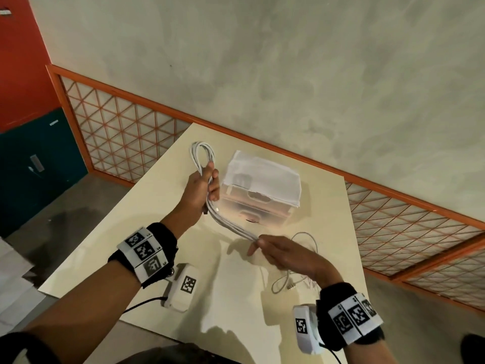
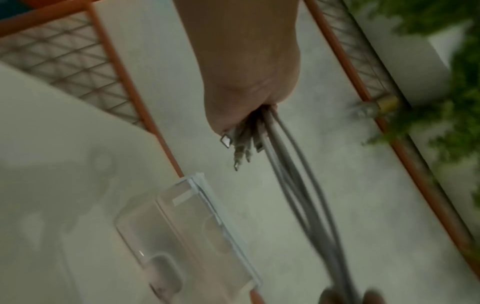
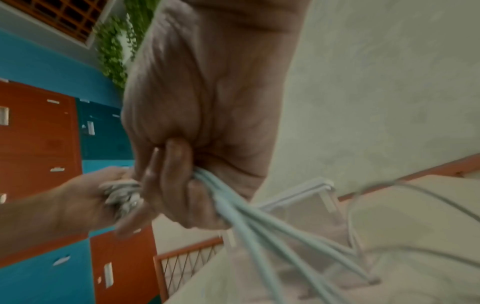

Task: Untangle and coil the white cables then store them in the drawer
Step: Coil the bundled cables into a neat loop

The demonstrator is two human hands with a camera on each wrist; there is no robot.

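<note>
White, limp rubbery cable bundle [image 1: 231,227]: light, springy. Left hand [image 1: 200,190] grips loops and plugs; right hand [image 1: 283,252] pinches strands. Hold at gathered middle.

We see a bundle of white cables [image 1: 225,222] held up above the cream table [image 1: 147,206], just left of and in front of the drawer unit [image 1: 262,187]. Several strands run side by side; their upper part bends into a narrow loop [image 1: 202,153] left of the unit's back corner. Metal-tipped plugs [image 2: 239,148] hang out together below the upper grip. One more thin white cable [image 1: 296,258] lies loose on the table in front of the unit. The unit is translucent plastic with a white top, its drawers shut.
</note>
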